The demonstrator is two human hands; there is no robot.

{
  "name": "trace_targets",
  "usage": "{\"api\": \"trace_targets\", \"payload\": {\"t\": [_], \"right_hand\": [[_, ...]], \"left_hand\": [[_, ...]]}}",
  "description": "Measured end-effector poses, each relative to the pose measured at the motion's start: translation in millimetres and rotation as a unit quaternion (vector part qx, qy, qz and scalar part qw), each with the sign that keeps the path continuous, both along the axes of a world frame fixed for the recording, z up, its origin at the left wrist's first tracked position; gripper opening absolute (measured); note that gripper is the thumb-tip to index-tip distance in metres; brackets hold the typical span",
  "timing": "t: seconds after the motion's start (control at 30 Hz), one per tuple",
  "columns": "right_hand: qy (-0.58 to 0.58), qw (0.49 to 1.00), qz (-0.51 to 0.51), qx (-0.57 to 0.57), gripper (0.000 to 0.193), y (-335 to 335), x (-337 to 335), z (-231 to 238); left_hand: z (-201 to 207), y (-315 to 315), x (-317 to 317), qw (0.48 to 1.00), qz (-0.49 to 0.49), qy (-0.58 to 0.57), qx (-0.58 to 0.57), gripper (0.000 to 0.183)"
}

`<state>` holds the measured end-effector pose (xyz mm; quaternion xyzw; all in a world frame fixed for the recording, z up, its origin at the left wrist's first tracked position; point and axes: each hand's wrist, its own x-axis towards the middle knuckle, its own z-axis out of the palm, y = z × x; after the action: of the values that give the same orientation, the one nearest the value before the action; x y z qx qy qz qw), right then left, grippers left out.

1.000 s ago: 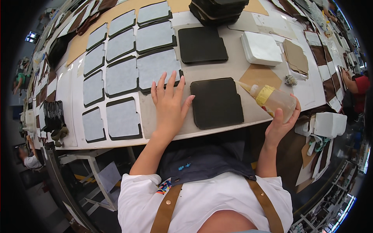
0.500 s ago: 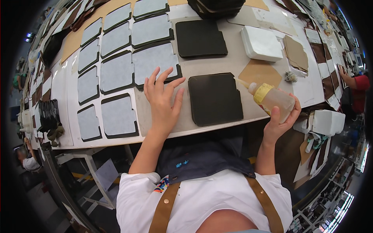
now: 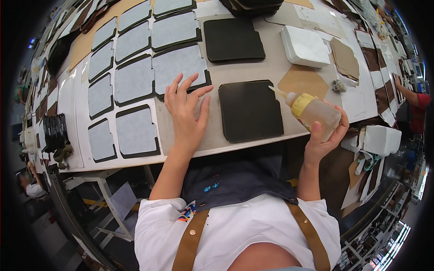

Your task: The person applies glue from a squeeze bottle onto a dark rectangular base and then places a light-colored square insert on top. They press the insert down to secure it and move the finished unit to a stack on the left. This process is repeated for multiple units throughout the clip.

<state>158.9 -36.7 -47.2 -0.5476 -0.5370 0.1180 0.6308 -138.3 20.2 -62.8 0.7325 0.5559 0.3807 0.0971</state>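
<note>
My right hand grips a translucent squeeze bottle with a yellow band and a long pointed nozzle. The bottle is tilted, its nozzle tip by the upper right corner of a dark flat panel on the table. Left of that panel hovers my left hand, fingers spread and holding nothing. Beyond its fingertips lie several pale grey pieces with black edges, laid out in rows. A second dark panel lies farther back.
A white foam block and a stack of brown card pieces stand at the right, near a tan sheet and a small crumpled ball. A dark stack is at the back. The table's front edge runs before me.
My left hand has shifted very slightly left and toward the far side. The bottle in my right hand has moved a little left, its nozzle closer to the dark panel's corner.
</note>
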Motion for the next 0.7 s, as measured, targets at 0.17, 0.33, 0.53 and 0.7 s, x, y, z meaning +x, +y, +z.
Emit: {"api": "trace_targets", "payload": {"t": [0.17,0.33,0.53,0.7], "right_hand": [[0.003,0.999,0.037,0.007,0.070,0,-12,2],[-0.028,0.996,0.079,0.023,0.071,3,-22,1],[-0.031,0.990,0.131,0.043,0.072,9,-40,2],[-0.067,0.984,0.160,0.039,0.074,12,-53,4]], "left_hand": [[1,-1,-1,1.000,0.007,0.005,0.006,0.021],[1,-1,-2,1.000,0.008,-0.007,0.004,0.020],[0,-1,-3,1.000,0.006,-0.029,0.006,0.020],[-3,-1,-4,0.999,0.008,-0.043,0.009,0.019]]}}
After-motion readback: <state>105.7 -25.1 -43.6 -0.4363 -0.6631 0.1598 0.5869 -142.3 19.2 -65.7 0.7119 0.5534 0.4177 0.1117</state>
